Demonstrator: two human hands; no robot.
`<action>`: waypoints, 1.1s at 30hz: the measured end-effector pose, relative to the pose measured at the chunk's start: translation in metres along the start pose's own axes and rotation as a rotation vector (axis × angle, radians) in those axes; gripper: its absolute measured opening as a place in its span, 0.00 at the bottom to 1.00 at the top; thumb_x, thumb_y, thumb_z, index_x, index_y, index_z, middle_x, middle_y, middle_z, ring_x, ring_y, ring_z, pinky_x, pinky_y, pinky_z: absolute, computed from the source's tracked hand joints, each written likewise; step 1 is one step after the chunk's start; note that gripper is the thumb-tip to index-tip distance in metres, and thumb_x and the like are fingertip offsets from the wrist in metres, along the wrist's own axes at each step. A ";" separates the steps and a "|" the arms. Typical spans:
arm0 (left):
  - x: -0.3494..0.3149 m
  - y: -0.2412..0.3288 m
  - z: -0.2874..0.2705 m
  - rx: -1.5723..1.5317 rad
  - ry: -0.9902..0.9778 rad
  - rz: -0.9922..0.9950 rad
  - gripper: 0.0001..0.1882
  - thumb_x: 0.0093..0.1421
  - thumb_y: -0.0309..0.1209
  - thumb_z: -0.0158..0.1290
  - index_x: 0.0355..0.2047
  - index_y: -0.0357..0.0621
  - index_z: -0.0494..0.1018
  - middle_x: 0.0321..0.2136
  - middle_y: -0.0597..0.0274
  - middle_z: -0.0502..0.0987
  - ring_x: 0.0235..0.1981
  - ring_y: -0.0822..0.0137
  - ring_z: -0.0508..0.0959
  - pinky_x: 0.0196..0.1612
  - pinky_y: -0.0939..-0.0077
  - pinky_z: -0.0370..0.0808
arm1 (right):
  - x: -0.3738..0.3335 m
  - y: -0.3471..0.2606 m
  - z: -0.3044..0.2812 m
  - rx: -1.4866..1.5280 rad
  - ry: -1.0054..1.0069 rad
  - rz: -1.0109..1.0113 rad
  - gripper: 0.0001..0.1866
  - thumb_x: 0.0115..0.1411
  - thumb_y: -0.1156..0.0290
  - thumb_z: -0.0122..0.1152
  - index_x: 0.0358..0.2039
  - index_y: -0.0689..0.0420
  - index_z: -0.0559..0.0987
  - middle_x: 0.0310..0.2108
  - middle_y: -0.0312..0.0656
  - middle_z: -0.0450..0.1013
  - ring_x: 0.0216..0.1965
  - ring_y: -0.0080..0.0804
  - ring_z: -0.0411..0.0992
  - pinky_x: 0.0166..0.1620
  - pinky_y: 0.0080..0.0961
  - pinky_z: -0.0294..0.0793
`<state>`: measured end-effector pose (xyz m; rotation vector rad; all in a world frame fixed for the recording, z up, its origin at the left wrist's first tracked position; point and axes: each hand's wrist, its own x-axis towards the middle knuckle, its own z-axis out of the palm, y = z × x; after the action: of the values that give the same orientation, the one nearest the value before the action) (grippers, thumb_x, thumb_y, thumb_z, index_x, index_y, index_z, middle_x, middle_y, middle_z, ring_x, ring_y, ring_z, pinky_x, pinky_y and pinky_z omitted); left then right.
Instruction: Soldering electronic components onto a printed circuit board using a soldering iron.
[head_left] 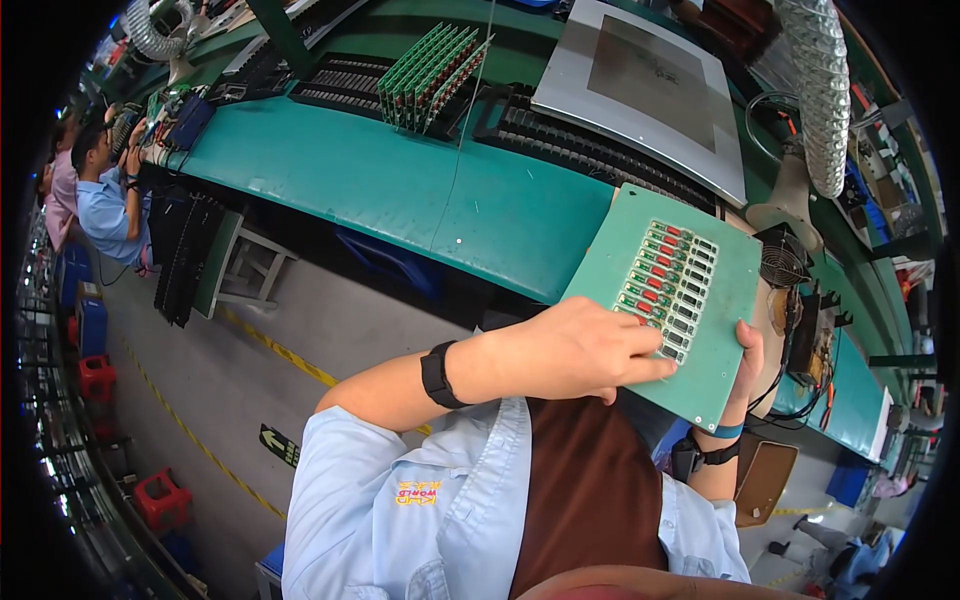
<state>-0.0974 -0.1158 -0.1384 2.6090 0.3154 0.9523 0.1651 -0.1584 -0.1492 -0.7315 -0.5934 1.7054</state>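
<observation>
1. At the far left, a co-worker (110,205) in a blue shirt stands at the table's end, both arms raised.
2. A red stool (165,503) sits on the floor below, and a dark sign (280,443) with an arrow lies nearer to us.
3. The green table (370,190) runs across the room, a black rack (335,82) lying along its back.
4. Just right of that rack, a row of green boards (430,80) stands on edge, leaning a little.
5. The left hand (590,345) reaches over the plate's lower left part, fingers bent and close together, the forefinger stretched furthest. I can't tell whether the fingertips pinch anything.
6. Behind, a grey frame (650,70) lies over another black rack.
7. The plate (730,300), pale green, is held tilted in front of the person, at the table's near edge. Small boards (665,255) with red and dark parts fill its middle in rows; the hand hides some.
8. The right hand (745,365) pinches the plate's right edge, thumb on top.
9. A brown tray (768,480) is lower down, beyond that wrist.
10. A round fan (782,262) stands just right of the plate, below a silvery duct (815,100).
</observation>
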 end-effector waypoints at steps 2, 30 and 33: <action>-0.004 -0.002 -0.007 -0.003 0.029 -0.075 0.25 0.54 0.36 0.65 0.54 0.55 0.79 0.27 0.68 0.72 0.25 0.65 0.77 0.26 0.69 0.76 | -0.001 -0.001 -0.006 0.004 -0.007 -0.019 0.40 0.65 0.54 0.51 0.72 0.64 0.57 0.68 0.59 0.63 0.64 0.56 0.69 0.67 0.50 0.69; 0.008 -0.092 0.053 -0.687 0.098 -1.026 0.15 0.64 0.22 0.60 0.51 0.35 0.78 0.36 0.59 0.85 0.38 0.75 0.82 0.40 0.78 0.78 | 0.065 -0.029 -0.117 -0.968 0.278 -0.200 0.28 0.70 0.74 0.54 0.69 0.66 0.63 0.61 0.47 0.72 0.62 0.36 0.70 0.64 0.30 0.69; 0.004 -0.110 0.073 -0.482 0.085 -0.976 0.17 0.59 0.34 0.65 0.44 0.37 0.79 0.34 0.49 0.85 0.34 0.53 0.85 0.38 0.63 0.80 | 0.063 -0.031 -0.118 -0.882 0.347 -0.206 0.30 0.71 0.76 0.52 0.71 0.65 0.60 0.64 0.50 0.69 0.62 0.37 0.70 0.63 0.30 0.70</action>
<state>-0.0560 -0.0310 -0.2312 1.6407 1.0886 0.6490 0.2608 -0.0874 -0.2175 -1.4856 -1.1401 1.0406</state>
